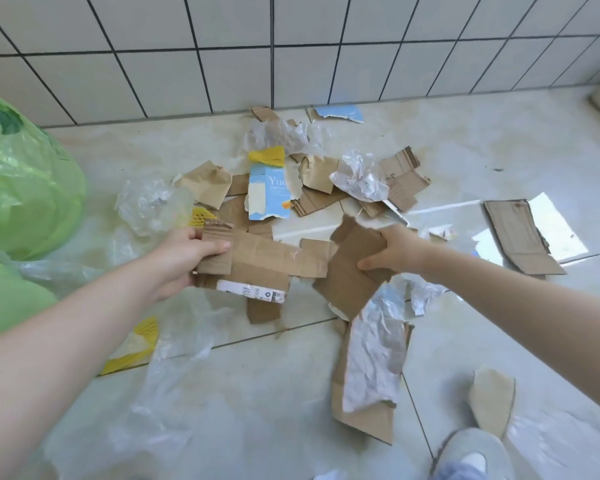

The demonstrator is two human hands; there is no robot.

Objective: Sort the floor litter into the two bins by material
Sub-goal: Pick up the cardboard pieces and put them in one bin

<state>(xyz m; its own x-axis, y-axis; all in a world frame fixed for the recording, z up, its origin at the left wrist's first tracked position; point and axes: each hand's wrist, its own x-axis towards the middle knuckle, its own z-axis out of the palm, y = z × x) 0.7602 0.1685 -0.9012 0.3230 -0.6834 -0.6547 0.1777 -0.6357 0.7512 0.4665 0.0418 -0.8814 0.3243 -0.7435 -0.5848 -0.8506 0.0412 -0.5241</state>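
Hands (pixel 184 252) gripping cardboard (pixel 257 261), tiled floor (pixel 465 150)

— What kind of place is this, do you think?

— It looks like a tiled utility corner of a building, maybe a waste area or a washroom. The wall (pixel 222 64) has pale square tiles with dark joints, and the floor (pixel 465 150) has large glossy tiles.

— And the rubbish?

— Torn cardboard (pixel 264 261) and clear plastic film (pixel 149 202) lie on the floor, beside a green bin bag (pixel 21 188).
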